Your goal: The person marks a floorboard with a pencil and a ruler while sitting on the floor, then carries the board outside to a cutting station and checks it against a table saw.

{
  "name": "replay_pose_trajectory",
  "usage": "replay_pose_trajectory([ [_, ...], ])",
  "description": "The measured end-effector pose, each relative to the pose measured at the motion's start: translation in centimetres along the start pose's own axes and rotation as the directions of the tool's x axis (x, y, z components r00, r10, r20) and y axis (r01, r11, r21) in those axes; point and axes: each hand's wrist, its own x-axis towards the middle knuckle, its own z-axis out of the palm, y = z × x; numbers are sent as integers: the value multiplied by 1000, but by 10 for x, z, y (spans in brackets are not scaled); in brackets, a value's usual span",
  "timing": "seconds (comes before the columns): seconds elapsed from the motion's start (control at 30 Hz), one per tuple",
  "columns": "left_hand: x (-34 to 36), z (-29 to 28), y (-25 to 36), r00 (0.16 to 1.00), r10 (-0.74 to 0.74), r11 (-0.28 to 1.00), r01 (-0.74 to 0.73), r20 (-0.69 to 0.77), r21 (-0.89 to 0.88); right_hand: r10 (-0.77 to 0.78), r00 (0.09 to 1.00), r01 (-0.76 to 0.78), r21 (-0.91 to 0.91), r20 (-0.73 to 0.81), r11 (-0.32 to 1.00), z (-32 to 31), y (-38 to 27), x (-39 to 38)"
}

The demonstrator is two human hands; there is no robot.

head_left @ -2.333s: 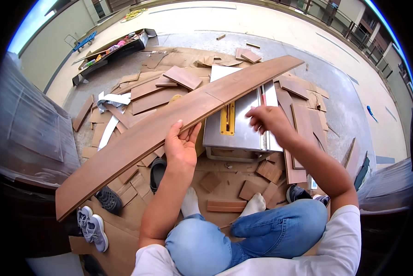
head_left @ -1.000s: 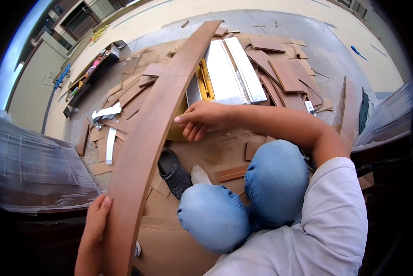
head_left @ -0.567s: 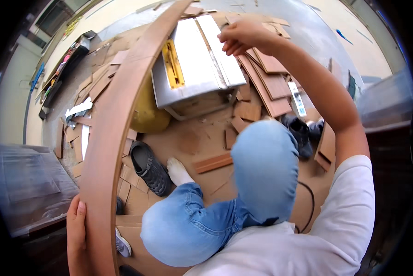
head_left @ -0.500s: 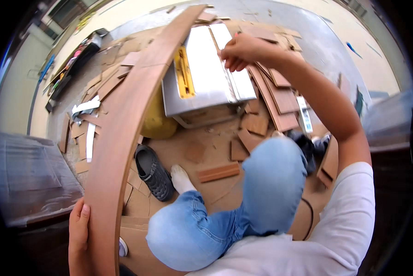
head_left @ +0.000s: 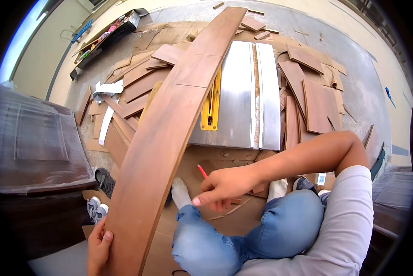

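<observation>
A long brown wood plank runs from near my body at the lower left up to the far side, slanting over the left part of a silver-topped table saw. My left hand grips the plank's left edge at its near end, thumb on top. Thin lines cross the plank's far half. My right hand is closed around a red pencil and hovers above my knees, right of the plank. The saw's yellow insert shows beside the plank; part of the saw top is hidden under the plank.
Wood offcuts lie in piles on both sides of the saw, over cardboard. White strips rest at the left. A black tray of tools stands far left. Wrapped stacks flank me. Shoes sit near my left hand.
My right hand has come back from above the saw top to over my knees, still with the pencil. The view has shifted, and the plank and saw appear farther right. My left hand keeps its grip.
</observation>
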Motion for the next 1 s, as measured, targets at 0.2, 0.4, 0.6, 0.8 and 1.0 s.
replay_pose_trajectory([
  [0.2,-23,36,-8,994,70,990,-59,-81,128,-222,941,308,378,-254,873,27,18,22],
  [0.4,-30,66,3,993,110,972,-97,-48,213,-132,795,354,278,-592,893,43,-5,21],
  [0.6,-48,70,8,983,174,959,-155,-60,236,-93,816,248,200,-570,948,47,-23,11],
  [0.8,-34,98,-33,975,214,956,-197,-57,218,-90,833,244,216,-546,945,34,16,7],
  [1.0,-31,111,-75,961,237,952,-200,-145,233,-68,802,288,284,-593,915,29,34,20],
])
